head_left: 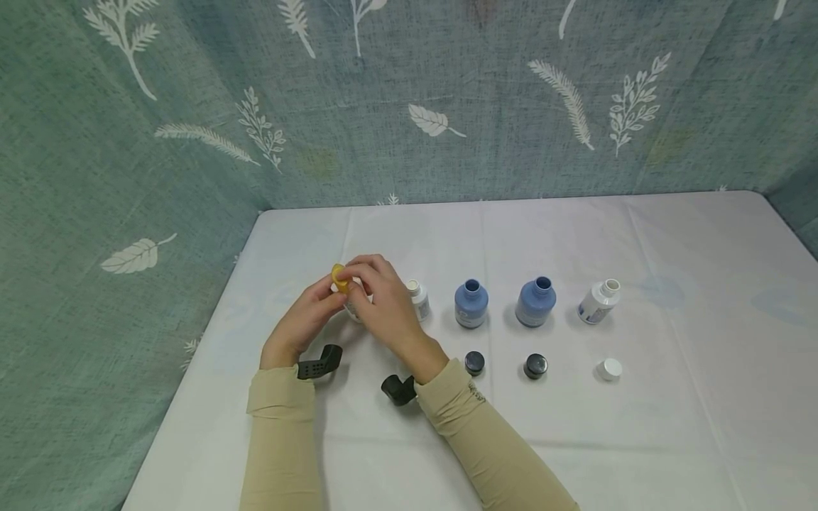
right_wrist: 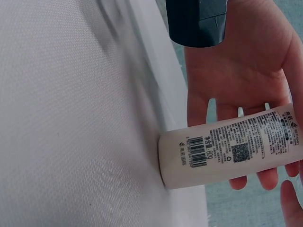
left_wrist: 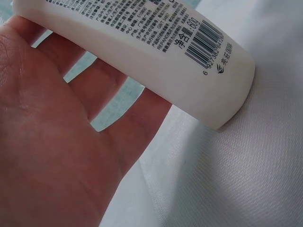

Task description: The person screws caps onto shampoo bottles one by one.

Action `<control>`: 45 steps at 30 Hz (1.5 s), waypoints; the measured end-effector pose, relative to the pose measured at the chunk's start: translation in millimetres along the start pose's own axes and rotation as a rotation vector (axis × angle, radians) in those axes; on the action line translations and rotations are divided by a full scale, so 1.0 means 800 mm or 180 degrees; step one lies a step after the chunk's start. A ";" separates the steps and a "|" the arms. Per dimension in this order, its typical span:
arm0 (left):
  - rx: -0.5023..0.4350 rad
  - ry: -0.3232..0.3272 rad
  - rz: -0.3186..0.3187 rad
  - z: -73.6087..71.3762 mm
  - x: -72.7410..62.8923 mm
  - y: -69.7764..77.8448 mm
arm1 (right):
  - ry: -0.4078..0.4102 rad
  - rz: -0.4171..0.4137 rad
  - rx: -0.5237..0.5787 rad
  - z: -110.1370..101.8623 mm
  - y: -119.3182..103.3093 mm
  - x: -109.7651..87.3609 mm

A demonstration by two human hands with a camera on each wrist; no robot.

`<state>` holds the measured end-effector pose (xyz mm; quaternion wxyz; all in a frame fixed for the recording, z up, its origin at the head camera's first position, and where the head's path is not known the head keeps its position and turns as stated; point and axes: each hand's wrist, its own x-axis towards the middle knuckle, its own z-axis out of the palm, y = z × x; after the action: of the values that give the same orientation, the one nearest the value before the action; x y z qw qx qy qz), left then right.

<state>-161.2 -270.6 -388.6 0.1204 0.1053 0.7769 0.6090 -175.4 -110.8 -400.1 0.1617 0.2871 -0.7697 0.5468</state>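
Over the left part of the white table, both hands meet around a white plastic bottle with a printed label and barcode. It stands tilted in the wrist views, its base at or close to the cloth. A yellow cap shows between the fingertips at its upper end. The left hand holds the bottle, fingers passing behind it in the left wrist view. From the other side, the right hand has its thumb and index at the yellow cap, other fingers behind the bottle. Its fingers partly cover both in the head view.
Right of the hands stand a white bottle, two uncapped blue bottles and another uncapped white bottle. In front lie two black caps and a white cap. A patterned curtain hangs behind.
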 end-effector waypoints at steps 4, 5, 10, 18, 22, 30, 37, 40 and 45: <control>0.0061 0.0016 -0.0030 0.000 0.000 -0.001 | -0.0193 0.0102 0.0154 -0.001 -0.001 0.000; 0.0065 0.0013 -0.0023 0.000 0.000 -0.001 | -0.0241 0.0140 0.0192 -0.001 -0.001 0.000; 0.0118 0.0013 -0.0003 0.000 0.000 -0.003 | -0.0368 0.0279 0.0317 -0.002 -0.001 -0.001; 0.0300 0.0117 -0.0042 -0.010 0.009 -0.031 | -0.0414 0.0216 0.0341 -0.002 0.000 0.000; 0.0320 0.0131 -0.0056 -0.010 0.008 -0.030 | -0.0518 0.0269 0.0376 -0.001 0.001 -0.001; 0.0236 0.0109 -0.0088 -0.009 0.009 -0.027 | -0.0473 0.0219 0.0366 -0.001 0.001 -0.001; 0.0176 0.0071 -0.0086 -0.001 0.003 -0.007 | -0.0422 0.0173 0.0346 0.000 0.002 -0.001; 0.0157 0.0060 -0.0084 0.001 0.001 -0.003 | -0.0404 0.0164 0.0345 0.000 0.003 -0.002; 0.0159 0.0059 -0.0072 0.001 0.001 -0.002 | -0.0361 0.0176 0.0368 0.000 0.002 -0.002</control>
<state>-161.7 -269.9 -390.8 0.1174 0.0938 0.7940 0.5890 -175.5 -109.9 -402.0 0.0859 0.3051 -0.7524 0.5774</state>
